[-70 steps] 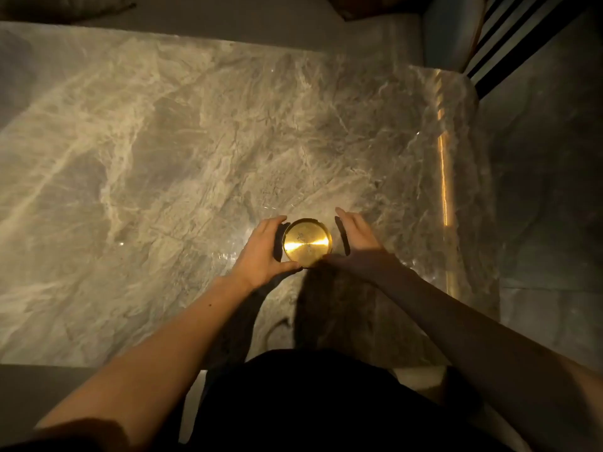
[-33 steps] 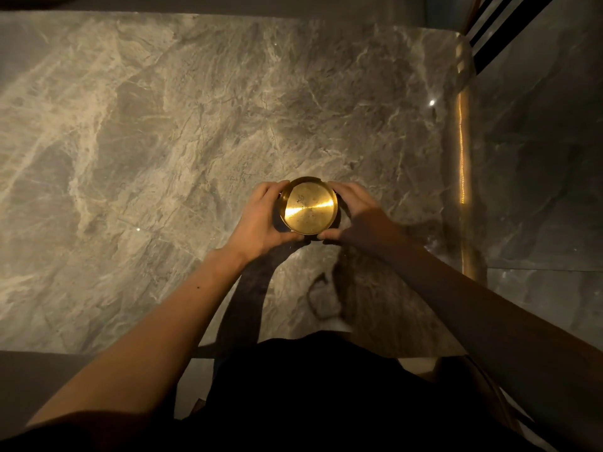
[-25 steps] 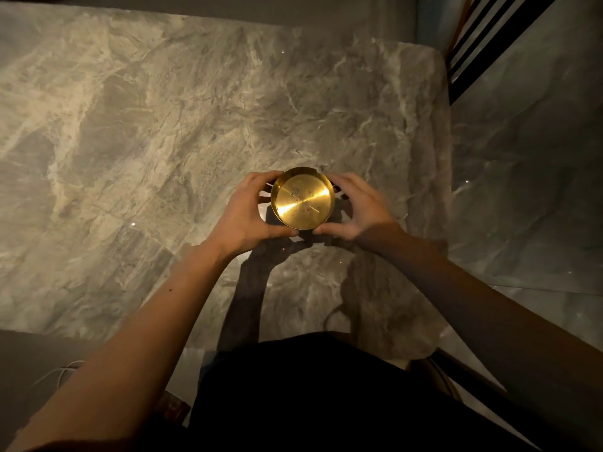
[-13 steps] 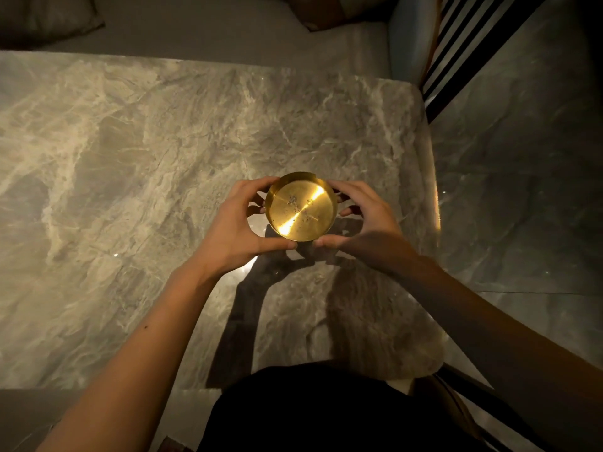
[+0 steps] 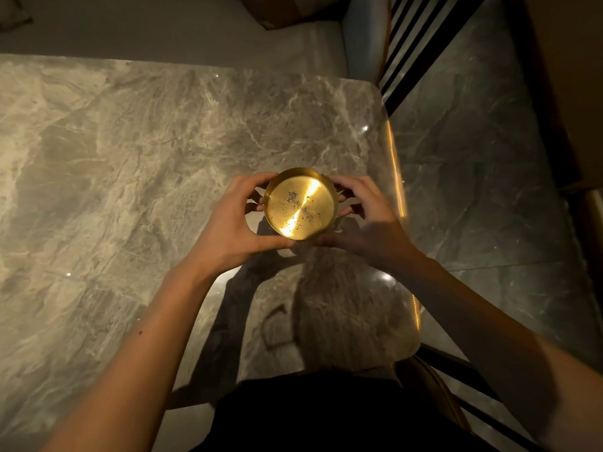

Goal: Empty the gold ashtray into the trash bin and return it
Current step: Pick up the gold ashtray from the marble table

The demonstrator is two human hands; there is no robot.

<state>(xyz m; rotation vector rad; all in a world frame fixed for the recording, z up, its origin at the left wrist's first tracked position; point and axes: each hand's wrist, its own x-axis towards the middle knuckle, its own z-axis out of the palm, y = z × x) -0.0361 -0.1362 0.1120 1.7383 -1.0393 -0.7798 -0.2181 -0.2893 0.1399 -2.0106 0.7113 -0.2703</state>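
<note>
While both hands cup it, the ashtray [image 5: 301,203] hangs above the near right part of the table [image 5: 130,164], clear of the marble, its dark shadow lying on the slab just below and nearer the person. It is a round gold dish with a low upright wall and a small notch in the far right of the rim. Its mouth faces up toward the camera, a little tilted. A bright streak of reflected light crosses the flat bottom, and grey flecks of ash are scattered there, thickest in a patch left of centre and another right of centre.

The left hand [image 5: 233,225] grips the left side: the thumb lies along the near rim, and the fingers [image 5: 254,182] curl round the far left wall. The right hand [image 5: 368,223] mirrors it on the right side, thumb at the near rim, fingers bent against the right wall. Both hands are closed narrowly on the dish, touching it; the thumb tips nearly meet under the near edge.

Both forearms are bare and reach in from the lower corners. Dark clothing [image 5: 326,415] fills the bottom middle.

The table is grey veined marble with a rounded right corner and a glowing strip [image 5: 396,177] along its right edge. Right of it lies a grey tiled floor [image 5: 473,190]. Beyond the far edge sits a pale sofa seat [image 5: 182,31], and black slats [image 5: 414,44] run at the upper right.
</note>
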